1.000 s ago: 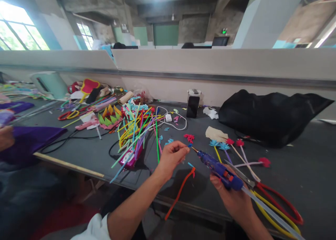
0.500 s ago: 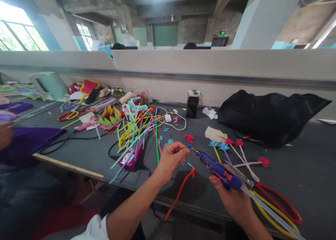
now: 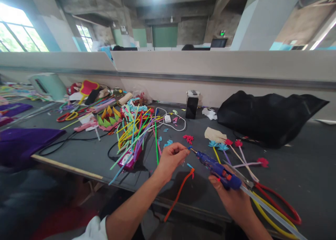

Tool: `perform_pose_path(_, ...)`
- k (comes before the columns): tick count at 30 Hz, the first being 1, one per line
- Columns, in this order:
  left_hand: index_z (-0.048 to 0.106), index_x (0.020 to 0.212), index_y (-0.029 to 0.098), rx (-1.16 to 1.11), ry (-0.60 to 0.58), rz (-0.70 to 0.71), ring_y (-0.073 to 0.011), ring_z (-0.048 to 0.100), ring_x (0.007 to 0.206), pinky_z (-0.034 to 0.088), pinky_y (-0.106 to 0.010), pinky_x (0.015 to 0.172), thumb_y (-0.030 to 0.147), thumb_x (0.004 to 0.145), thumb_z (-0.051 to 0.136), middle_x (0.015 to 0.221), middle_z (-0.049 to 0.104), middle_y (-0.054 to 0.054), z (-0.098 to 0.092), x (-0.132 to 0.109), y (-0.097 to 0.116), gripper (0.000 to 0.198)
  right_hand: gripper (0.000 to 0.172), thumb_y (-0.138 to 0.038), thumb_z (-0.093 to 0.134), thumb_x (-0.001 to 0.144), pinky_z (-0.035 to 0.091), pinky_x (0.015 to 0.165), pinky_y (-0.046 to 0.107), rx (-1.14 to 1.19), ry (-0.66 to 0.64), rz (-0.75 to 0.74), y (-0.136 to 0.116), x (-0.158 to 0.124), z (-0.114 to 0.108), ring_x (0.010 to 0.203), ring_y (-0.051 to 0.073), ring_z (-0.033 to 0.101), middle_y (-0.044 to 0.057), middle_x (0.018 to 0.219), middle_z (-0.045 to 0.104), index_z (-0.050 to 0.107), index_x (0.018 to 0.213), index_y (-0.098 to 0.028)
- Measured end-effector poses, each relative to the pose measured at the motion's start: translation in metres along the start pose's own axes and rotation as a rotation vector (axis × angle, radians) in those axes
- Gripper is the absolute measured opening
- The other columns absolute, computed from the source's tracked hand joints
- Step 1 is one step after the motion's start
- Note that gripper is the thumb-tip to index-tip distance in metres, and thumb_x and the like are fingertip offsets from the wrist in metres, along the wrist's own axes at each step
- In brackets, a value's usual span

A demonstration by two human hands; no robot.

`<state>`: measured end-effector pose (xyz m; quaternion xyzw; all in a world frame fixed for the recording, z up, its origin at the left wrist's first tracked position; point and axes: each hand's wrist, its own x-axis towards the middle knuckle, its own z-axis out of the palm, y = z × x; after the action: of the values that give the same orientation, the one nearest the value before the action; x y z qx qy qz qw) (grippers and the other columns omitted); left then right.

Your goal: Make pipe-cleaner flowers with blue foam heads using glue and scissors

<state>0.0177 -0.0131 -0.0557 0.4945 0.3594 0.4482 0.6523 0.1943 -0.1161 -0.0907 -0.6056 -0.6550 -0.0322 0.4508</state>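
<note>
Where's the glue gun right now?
Head view, right of centre: the glue gun is in the right hand, nozzle pointing at the blue piece in the left hand.

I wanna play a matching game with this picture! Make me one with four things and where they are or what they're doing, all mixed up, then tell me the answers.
1. Left hand
2. Right hand
3. Orange stem
4. Phone

A. Stands upright toward the back of the table
B. Holds the glue gun
C. Pinches a small blue piece
D. Sticks out past the table's front edge

Right pairs: 1-C, 2-B, 3-D, 4-A
</note>
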Motion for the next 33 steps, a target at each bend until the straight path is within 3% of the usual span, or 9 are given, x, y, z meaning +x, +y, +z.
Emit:
perform_pose_path(15,0.062,0.064,0.016,0.004,-0.006,0.002,-0.0039,0.031,0.042,0.023,-0.019,0.043,0.036,0.066,0.077,0.046,0.040,0.008,0.000,0.000,0.000,0.025,0.028,-0.051,0.051,0.089,0.053,0.061,0.029,-0.065,0.029,-0.010,0.006,-0.002,0.000,0.068,0.020,0.068,0.002,0.075,0.070,0.061,0.086,-0.025)
perform_pose_path(21,0.063,0.064,0.016,0.017,-0.006,0.005,-0.0039,0.030,0.042,0.023,-0.019,0.043,0.036,0.067,0.077,0.045,0.040,0.008,0.000,0.000,0.002,0.025,0.025,-0.048,0.052,0.089,0.054,0.061,0.029,0.013,-0.003,0.008,0.009,-0.004,0.002,0.064,0.019,0.067,0.001,0.073,0.068,0.062,0.087,-0.025)
perform_pose_path(30,0.064,0.065,0.015,0.005,-0.030,0.018,-0.0038,0.030,0.042,0.020,-0.019,0.042,0.035,0.068,0.077,0.046,0.040,0.008,-0.003,0.001,-0.002,0.024,0.034,-0.056,0.050,0.087,0.052,0.058,0.032,0.012,-0.086,0.017,0.010,0.001,-0.003,0.062,0.021,0.064,0.004,0.069,0.066,0.064,0.082,-0.026)
perform_pose_path(33,0.063,0.066,0.015,-0.075,-0.050,0.013,-0.0031,0.028,0.041,0.016,-0.019,0.041,0.033,0.068,0.077,0.046,0.038,0.008,-0.005,0.002,-0.002,0.023,0.030,-0.053,0.053,0.087,0.050,0.057,0.030,0.002,-0.014,0.043,0.008,0.004,-0.003,0.062,0.019,0.063,0.003,0.072,0.065,0.060,0.085,-0.024)
